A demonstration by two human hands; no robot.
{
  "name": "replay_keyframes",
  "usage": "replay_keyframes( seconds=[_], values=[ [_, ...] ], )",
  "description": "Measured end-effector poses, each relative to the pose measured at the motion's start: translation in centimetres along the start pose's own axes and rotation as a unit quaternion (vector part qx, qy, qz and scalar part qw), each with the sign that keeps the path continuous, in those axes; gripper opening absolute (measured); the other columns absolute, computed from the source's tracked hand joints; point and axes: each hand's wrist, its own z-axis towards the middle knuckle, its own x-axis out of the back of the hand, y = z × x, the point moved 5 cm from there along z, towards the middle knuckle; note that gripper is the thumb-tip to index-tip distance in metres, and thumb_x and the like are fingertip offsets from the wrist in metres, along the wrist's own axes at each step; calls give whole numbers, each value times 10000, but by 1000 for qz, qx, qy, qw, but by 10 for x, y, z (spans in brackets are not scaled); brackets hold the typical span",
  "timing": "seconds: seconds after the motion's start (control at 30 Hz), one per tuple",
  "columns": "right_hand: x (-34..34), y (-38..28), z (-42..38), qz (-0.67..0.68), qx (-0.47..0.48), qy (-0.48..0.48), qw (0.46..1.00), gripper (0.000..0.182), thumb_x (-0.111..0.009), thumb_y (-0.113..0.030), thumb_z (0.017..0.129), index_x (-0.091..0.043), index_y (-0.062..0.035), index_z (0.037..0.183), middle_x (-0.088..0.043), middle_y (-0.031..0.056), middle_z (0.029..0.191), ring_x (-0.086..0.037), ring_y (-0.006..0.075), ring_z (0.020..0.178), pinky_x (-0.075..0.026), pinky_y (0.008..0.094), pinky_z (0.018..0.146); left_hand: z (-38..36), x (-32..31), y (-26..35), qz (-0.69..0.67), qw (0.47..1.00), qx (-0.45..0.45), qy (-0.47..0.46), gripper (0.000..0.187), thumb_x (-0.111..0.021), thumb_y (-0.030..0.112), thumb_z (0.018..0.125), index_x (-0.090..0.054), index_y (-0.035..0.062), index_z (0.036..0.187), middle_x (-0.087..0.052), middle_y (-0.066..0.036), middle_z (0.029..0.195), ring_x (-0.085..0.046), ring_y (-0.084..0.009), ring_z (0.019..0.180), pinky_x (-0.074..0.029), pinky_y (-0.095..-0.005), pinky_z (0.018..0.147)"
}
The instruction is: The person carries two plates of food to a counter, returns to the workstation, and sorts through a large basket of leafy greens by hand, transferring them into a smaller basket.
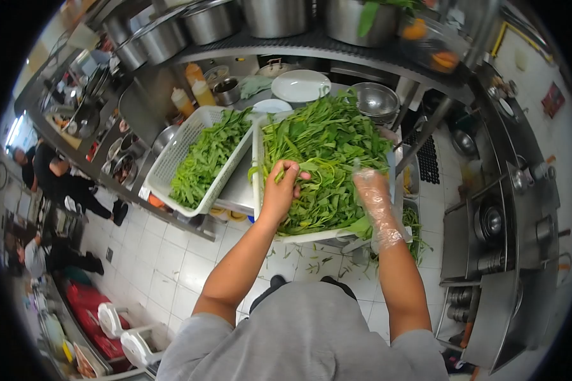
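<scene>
Grey shirt [292, 336] at six o'clock, nearest. The left hand [279, 193] has its fingers curled nearly closed on a green stem [279, 176]; the gloved right hand [371, 190] is over the greens [324, 140], fingertips too blurred to tell their grip. Those greens heap a white basket [305, 238] at twelve o'clock, seemingly far more than the leafy pile [213, 152] in the second basket [171, 149] at ten. Scraps [311, 263] litter the floor [190, 270].

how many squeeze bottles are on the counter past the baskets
3 that I can see: an orange bottle at the back, a yellow bottle in front of it, and a paler bottle to the left of the yellow one. More may be hidden.
</scene>
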Motion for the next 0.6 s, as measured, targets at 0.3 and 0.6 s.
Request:
replay_keyframes(
  seconds=[0.3, 0.6],
  values=[
    [-13, -35, -14, -131, 39, 12, 991, 413, -594, -408, 842, -654, 0, 810, -638, 199, 795, -617, 376, 742, -492, 440, 674, -14, -2, 6, 28, 999, -33, -27, 261, -505, 285, 951, -556, 63, 1077, -616, -48, 869, -522, -49, 695, -333, -191, 484],
    [57, 13, -60, 173, 81, -53, 980, 229, -589, -193, 877, -638, -13, 1009, -585, 47, 747, -507, 122, 682, -427, 265, 647, -7, 51, -4, 117, 992, -35, 18, 272, -587, 275, 901, -607, 39, 1035, -567, 20, 717, -429, -31, 543, -326, -183, 502]
  ],
)
